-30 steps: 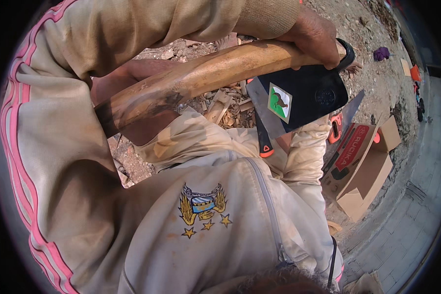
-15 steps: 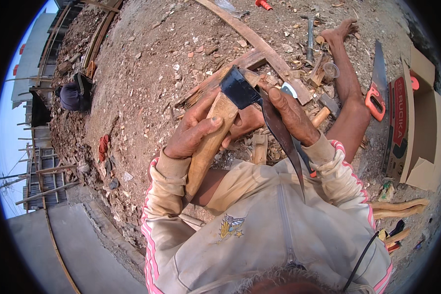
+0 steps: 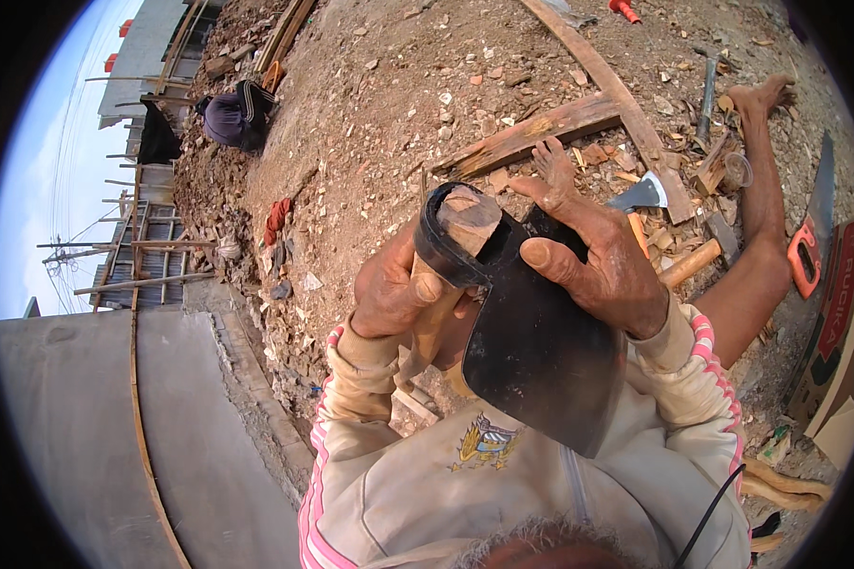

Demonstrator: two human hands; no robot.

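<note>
My left hand [image 3: 396, 289] is wrapped round the wooden handle [image 3: 427, 327] of a hoe, just below its head. The handle's cut end [image 3: 469, 220] sits inside the black metal socket ring, with a gap on its right side. The broad black hoe blade [image 3: 546, 351] hangs toward my jacket, its flat face showing. My right hand [image 3: 603, 251] is at the blade's upper right edge, with its fingers spread and stretched away from me. Its thumb lies at the blade near the socket; whether it presses there I cannot tell.
Right of my hands lie a hatchet head [image 3: 647, 193], a round wooden handle [image 3: 690, 263] and a hammer [image 3: 707, 100]. A handsaw [image 3: 808, 248] and cardboard box [image 3: 830, 332] stand beyond my leg. Joined planks [image 3: 541, 133] lie ahead on rubble. At left is a grey concrete slab [image 3: 209, 427].
The hoe has turned, so its blade shows broad face instead of edge, and the handle's end now faces up. My right hand's fingers have spread. The view has swung leftward.
</note>
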